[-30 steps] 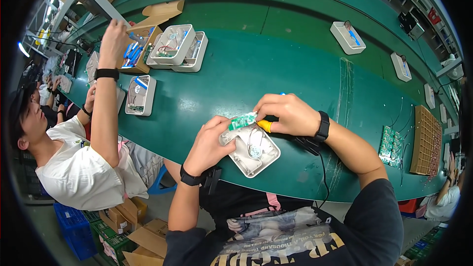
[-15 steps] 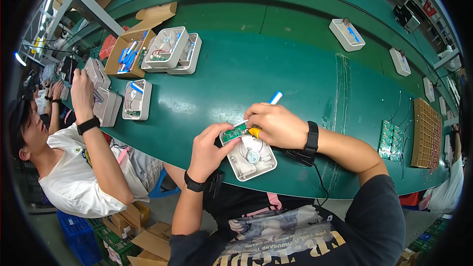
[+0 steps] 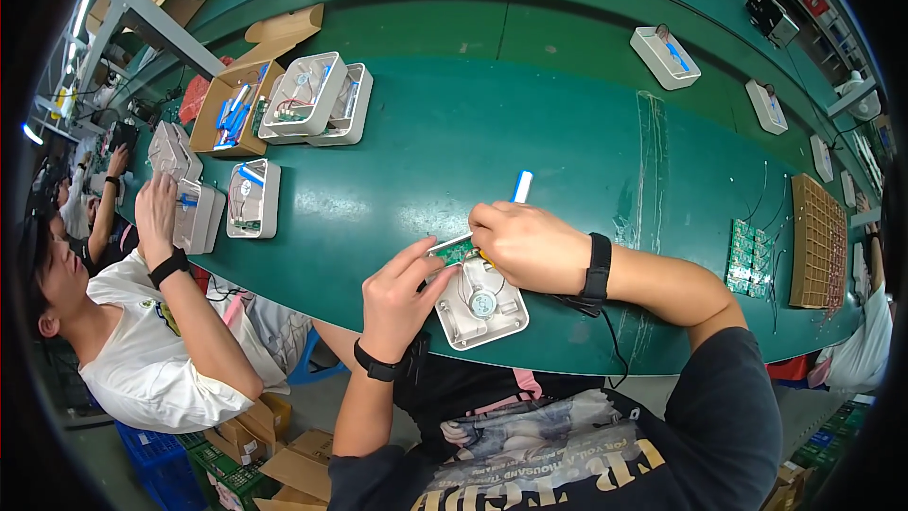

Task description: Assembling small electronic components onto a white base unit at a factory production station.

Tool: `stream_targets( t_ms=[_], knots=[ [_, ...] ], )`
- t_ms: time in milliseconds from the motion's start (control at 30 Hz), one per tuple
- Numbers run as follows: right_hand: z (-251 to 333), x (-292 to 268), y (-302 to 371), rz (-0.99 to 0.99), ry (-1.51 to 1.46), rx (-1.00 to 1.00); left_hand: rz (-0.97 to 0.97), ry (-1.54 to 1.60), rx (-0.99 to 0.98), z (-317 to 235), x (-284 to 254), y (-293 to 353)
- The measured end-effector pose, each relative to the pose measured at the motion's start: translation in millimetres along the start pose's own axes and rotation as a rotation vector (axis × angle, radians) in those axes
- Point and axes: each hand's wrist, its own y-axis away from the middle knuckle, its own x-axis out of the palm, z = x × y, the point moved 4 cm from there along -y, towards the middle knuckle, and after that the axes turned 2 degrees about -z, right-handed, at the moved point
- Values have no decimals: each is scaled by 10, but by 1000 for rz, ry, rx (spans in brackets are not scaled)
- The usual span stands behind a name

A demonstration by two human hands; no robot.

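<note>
A white plastic housing (image 3: 484, 328) sits by the near table edge in front of me, with a round speaker-like disc (image 3: 482, 303) and thin wires inside. At its far end is a green circuit board (image 3: 454, 254), tilted against the rim. My left hand (image 3: 402, 291) pinches the board's left part between fingers and thumb. My right hand (image 3: 532, 248) is curled over the board's right end, around a small yellow-handled tool (image 3: 485, 255) that is mostly hidden, so its kind and tip cannot be made out. Just beyond lies a blue-and-white battery (image 3: 522, 186).
Left, a co-worker's hand (image 3: 156, 213) works at white housings (image 3: 200, 218). Filled housings (image 3: 305, 95) are stacked beside a cardboard box (image 3: 232, 109) of blue batteries. Right, green boards (image 3: 749, 260) with wires lie near a brown gridded tray (image 3: 815, 241). More housings (image 3: 665, 59) stand at the far right.
My right hand has turned over the board and now covers most of the yellow handle. The battery has shifted slightly. The co-worker's raised hand has come down to the housings.
</note>
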Motion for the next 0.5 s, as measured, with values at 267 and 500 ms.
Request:
stream_targets(
  t_ms=[267, 500],
  knots=[
    [-3, 34, 13, -60, -17, 24, -32, -76, 104, -38, 12, -11],
    [-7, 48, 10, -67, -46, 62, -8, -121, 114, -52, 23, 0]
  ],
)
